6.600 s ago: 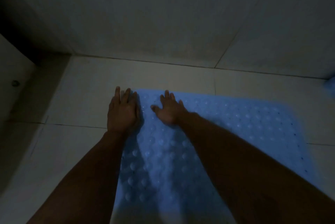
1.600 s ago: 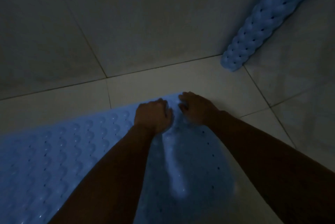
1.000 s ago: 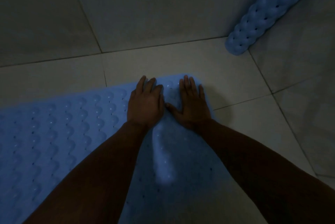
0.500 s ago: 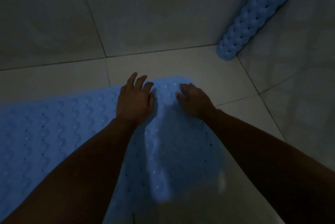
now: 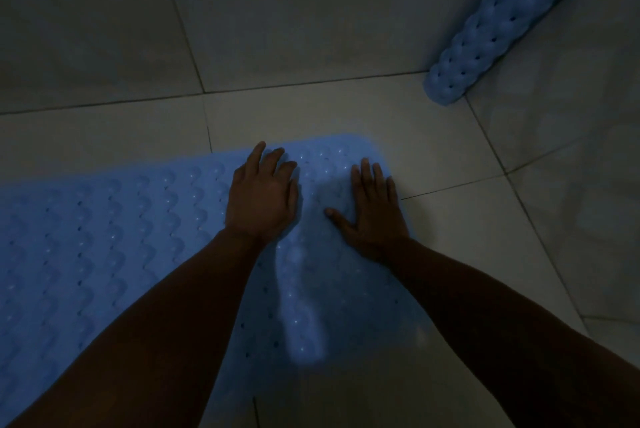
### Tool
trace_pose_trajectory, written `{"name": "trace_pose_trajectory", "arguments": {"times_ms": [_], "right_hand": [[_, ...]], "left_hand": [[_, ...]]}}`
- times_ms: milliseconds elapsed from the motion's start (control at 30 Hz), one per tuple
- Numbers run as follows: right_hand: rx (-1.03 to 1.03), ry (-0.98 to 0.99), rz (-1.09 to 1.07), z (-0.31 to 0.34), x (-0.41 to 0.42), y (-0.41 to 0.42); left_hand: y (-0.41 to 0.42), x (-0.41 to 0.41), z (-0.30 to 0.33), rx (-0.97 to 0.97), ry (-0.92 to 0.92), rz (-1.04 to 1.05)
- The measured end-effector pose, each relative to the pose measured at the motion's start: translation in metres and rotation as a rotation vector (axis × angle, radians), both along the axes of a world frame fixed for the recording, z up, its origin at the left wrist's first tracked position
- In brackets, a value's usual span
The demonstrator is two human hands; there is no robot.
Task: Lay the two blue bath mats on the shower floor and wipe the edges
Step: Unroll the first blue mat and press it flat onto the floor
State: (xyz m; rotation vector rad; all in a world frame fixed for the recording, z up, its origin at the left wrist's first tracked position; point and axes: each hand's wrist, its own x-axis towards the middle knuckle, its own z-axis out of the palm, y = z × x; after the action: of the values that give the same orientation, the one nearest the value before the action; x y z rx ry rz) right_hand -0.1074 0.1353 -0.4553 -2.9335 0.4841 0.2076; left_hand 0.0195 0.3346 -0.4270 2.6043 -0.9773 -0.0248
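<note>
A blue bath mat (image 5: 114, 237) with rows of bumps and small holes lies spread on the pale tiled shower floor, reaching from the left edge to the middle. Both of my hands press flat on its far right corner. My left hand (image 5: 261, 197) lies palm down with fingers straight. My right hand (image 5: 374, 216) lies flat beside it at the mat's right edge, thumb spread out. A raised ridge (image 5: 299, 306) in the mat runs back between my forearms. The second blue mat (image 5: 498, 22), rolled up, leans in the corner at the upper right.
The tiled wall (image 5: 277, 12) meets the floor just beyond the mat. Another wall (image 5: 571, 150) closes the right side. Bare floor tile (image 5: 433, 136) lies between the flat mat and the rolled one. The light is dim.
Half a second ago my right hand's fingers were curled on the mat's corner. Now they lie flat and the hand has shifted right. My left hand still presses in the same spot.
</note>
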Motion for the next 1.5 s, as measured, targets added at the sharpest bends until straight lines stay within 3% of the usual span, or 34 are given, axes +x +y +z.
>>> {"name": "trace_pose_trajectory", "arguments": {"times_ms": [200, 333, 433, 700, 900, 1000, 1100, 1167, 1300, 1400, 1500], "right_hand": [[0.197, 0.237, -0.078, 0.047, 0.036, -0.021], [0.298, -0.063, -0.122, 0.083, 0.062, -0.040], [0.300, -0.204, -0.054, 0.079, 0.072, -0.039], [0.138, -0.393, 0.147, 0.041, 0.087, -0.043], [0.195, -0.350, 0.127, 0.039, 0.078, -0.048], [0.239, -0.116, -0.007, 0.074, 0.082, -0.031], [0.171, 0.181, -0.029, 0.097, 0.090, -0.003], [0.162, 0.225, -0.019, 0.096, 0.090, 0.024], [0.143, -0.051, -0.050, 0.053, 0.060, 0.094], [0.064, 0.121, 0.024, 0.019, 0.038, 0.124], [0.009, 0.020, 0.016, 0.006, 0.026, 0.131]], "left_hand": [[-0.012, -0.014, 0.005, -0.020, 0.008, 0.011], [-0.033, -0.039, 0.003, -0.005, 0.091, -0.050], [-0.046, -0.062, -0.014, 0.172, 0.168, -0.125], [-0.046, -0.080, -0.037, 0.240, 0.029, -0.141], [-0.049, -0.064, -0.017, 0.355, 0.291, -0.201], [-0.049, -0.024, 0.029, 0.242, 0.572, -0.183], [-0.024, -0.002, 0.053, -0.065, 0.451, -0.018], [0.001, -0.002, 0.050, -0.072, 0.359, 0.065], [0.047, -0.010, 0.041, 0.028, 0.223, 0.138], [0.075, -0.010, 0.031, 0.070, 0.142, 0.154], [0.093, -0.012, 0.025, 0.075, 0.121, 0.168]]}}
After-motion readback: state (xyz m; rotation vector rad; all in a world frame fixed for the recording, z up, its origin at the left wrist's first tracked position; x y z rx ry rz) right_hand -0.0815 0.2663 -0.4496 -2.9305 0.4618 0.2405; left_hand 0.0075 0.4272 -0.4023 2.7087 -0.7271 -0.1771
